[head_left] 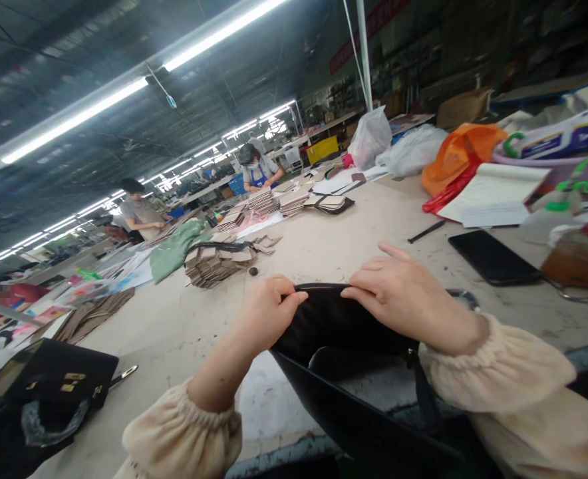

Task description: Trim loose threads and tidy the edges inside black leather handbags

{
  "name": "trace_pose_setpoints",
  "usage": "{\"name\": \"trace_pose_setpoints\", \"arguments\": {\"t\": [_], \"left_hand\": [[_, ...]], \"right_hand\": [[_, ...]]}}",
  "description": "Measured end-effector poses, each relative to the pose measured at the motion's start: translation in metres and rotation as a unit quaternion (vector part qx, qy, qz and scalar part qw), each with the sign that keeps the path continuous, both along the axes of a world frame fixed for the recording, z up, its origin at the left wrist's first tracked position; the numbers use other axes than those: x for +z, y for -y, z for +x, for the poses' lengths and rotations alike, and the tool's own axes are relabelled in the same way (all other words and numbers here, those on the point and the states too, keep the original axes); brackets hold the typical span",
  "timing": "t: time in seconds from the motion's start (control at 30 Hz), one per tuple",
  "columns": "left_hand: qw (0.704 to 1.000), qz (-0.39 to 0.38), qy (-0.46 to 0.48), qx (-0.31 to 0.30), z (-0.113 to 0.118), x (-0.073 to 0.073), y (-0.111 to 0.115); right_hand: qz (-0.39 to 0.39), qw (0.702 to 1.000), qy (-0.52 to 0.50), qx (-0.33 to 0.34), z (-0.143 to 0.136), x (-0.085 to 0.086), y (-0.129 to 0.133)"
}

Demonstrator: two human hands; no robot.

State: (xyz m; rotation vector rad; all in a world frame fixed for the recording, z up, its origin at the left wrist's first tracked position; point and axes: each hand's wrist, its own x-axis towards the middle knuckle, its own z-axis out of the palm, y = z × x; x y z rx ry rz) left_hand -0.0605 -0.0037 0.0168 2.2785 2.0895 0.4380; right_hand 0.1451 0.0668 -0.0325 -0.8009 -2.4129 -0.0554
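Note:
A black handbag [344, 392] with a dark lining lies tilted at the table's near edge, its mouth toward me. My left hand [269, 309] pinches the upper rim of the bag between thumb and fingers. A short way to the right, my right hand [398, 296] grips the same rim, thumb on the inner side. Between the two hands a stretch of the rim shows, with a thin line along it. The bag's lower part drops below the table edge, partly out of view.
At the left stands another black handbag [69, 379] with gold fittings and a wrapped handle. Stacked brown pieces [214, 263] lie ahead. To the right are a black phone [493, 256], a notepad [498, 193], a squeeze bottle [548, 216] and a jar [583, 256]. Co-workers sit farther back.

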Motion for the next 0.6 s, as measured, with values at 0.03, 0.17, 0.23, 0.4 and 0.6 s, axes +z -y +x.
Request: {"name": "trace_pose_setpoints", "arguments": {"t": [0.03, 0.17, 0.23, 0.4, 0.6], "left_hand": [[1.0, 0.0, -0.001, 0.005, -0.0004, -0.0003, -0.0006], [0.999, -0.001, -0.005, 0.033, -0.0004, -0.0018, -0.0014], [0.999, 0.001, -0.008, 0.046, 0.0003, -0.0025, -0.0016], [0.998, 0.002, -0.018, 0.056, 0.0008, -0.0032, -0.0024], [0.998, 0.006, -0.029, 0.051, -0.0004, -0.0045, -0.0025]], "right_hand": [[0.0, 1.0, 0.001, -0.002, -0.0008, -0.0002, 0.0004], [0.001, 1.0, 0.0, -0.022, -0.0035, -0.0015, 0.0023], [0.001, 1.0, 0.0, -0.031, -0.004, -0.0018, 0.0031], [-0.005, 1.0, 0.004, -0.023, -0.0038, 0.0007, 0.0047], [0.0, 0.999, 0.023, -0.037, -0.0059, 0.0039, 0.0077]]}}
